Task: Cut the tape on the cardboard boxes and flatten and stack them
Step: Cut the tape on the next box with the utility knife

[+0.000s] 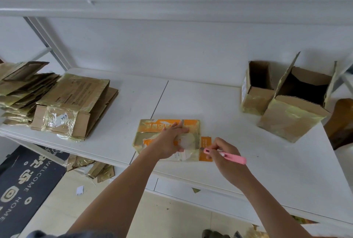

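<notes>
Two readable words, "WELCOME HOME", on dark floor mat [23, 178]

free: white table [191, 100] centre | blocked left: flattened stack [72, 103] | blocked right: open boxes [286, 100]

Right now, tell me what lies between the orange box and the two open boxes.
Head view: only bare white table lies between the orange box and the two open boxes. The pink cutter sits nearer, right of the orange box.
</notes>
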Demonstrator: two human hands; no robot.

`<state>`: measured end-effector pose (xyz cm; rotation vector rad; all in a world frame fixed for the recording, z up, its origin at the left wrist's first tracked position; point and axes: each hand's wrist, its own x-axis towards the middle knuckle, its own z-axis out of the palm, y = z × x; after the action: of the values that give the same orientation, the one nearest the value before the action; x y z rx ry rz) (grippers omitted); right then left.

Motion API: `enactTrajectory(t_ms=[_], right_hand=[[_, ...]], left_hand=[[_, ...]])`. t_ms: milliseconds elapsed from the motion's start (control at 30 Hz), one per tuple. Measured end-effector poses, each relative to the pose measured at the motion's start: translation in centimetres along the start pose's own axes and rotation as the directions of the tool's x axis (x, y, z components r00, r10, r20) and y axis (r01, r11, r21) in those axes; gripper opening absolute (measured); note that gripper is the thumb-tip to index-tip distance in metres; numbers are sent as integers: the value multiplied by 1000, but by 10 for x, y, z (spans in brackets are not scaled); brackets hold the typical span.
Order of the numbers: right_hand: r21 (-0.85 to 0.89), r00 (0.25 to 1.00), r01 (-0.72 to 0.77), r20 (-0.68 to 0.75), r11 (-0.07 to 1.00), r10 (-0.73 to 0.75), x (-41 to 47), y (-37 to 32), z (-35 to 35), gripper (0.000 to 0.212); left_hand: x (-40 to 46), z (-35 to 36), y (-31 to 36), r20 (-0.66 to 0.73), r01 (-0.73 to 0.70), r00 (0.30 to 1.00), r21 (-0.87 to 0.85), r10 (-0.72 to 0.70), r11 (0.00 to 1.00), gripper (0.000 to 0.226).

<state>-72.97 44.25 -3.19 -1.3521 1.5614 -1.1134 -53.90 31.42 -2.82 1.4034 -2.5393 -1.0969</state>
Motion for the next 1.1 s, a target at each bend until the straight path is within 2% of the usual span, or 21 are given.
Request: enactTrajectory(t_ms=[67, 100, 167, 200, 267, 333, 367, 433, 500, 533, 600, 633, 667, 700, 767, 833, 867, 933, 1000, 1067, 1100], right_hand=[[-9, 993, 58, -104, 998, -59, 4, 3, -12, 16], [-77, 980, 97, -169, 992, -109, 8, 8, -19, 11], [-357, 962, 102, -204, 929, -184, 16, 25, -34, 5], [-523, 969, 62, -172, 850, -177, 19, 36, -42, 12], [-805, 996, -25, -72, 593, -55, 24, 59, -54, 25], [-938, 993, -59, -22, 340, 112, 26, 80, -62, 42], [-956, 984, -60, -8, 287, 179, 27, 85, -64, 50], [-964, 959, -83, -9, 251, 283, 29, 88, -62, 67], [-975, 954, -107, -46, 196, 295, 35, 80, -51, 81], [-966, 973, -100, -45, 238, 226, 41, 73, -43, 76], [-820, 999, -20, -33, 572, -12, 57, 55, -23, 56], [-664, 994, 78, -9, 744, -112, 65, 41, -9, 49], [-507, 982, 177, 32, 844, -187, 71, 26, 7, 45], [-392, 969, 248, 80, 886, -235, 77, 13, 22, 41], [-333, 953, 288, 190, 898, -236, 83, -5, 45, 35], [-476, 951, 294, 235, 829, -202, 82, -6, 59, 33], [-524, 954, 291, 223, 800, -201, 80, -5, 63, 33], [-562, 960, 276, 192, 780, -202, 71, -4, 71, 33], [-604, 962, 274, 184, 749, -203, 61, -6, 81, 35], [-650, 966, 258, 173, 715, -191, 57, -7, 87, 38], [-668, 971, 240, 167, 704, -173, 56, -10, 89, 40]], left_hand=[[0, 0, -3, 11, -25, 1000, 59, 24, 998, 76], [1, 0, -4, 19, -38, 999, 93, 36, 995, 76], [0, 0, -5, 48, -65, 997, 152, 58, 986, 75], [-1, -2, -5, 69, -82, 995, 177, 71, 981, 75], [-4, -7, -8, 110, -120, 989, 227, 97, 967, 76], [-8, -14, -12, 135, -149, 984, 297, 113, 943, 79], [-11, -18, -16, 139, -158, 983, 340, 116, 927, 82], [-18, -21, -23, 120, -146, 987, 397, 106, 906, 88], [-27, -21, -28, 76, -109, 993, 358, 87, 928, 92], [-31, -20, -29, 58, -102, 994, 313, 88, 944, 92], [-37, -16, -30, 23, -90, 996, 221, 88, 971, 87], [-40, -15, -30, -8, -66, 998, 173, 69, 983, 83], [-42, -15, -31, -50, -29, 998, 130, 36, 991, 78], [-45, -16, -33, -110, 17, 994, 97, -6, 995, 73], [-49, -20, -40, -278, 148, 953, 71, -123, 986, 65], [-55, -25, -47, -431, 335, 846, -28, -314, 942, 59], [-58, -28, -49, -452, 399, 787, -147, -420, 905, 57], [-61, -29, -49, -357, 412, 741, -428, -569, 804, 59], [-61, -25, -46, -206, 365, 762, -647, -614, 670, 73], [-55, -20, -41, -120, 340, 759, -766, -640, 546, 90], [-50, -17, -39, -123, 345, 741, -774, -660, 531, 94]])
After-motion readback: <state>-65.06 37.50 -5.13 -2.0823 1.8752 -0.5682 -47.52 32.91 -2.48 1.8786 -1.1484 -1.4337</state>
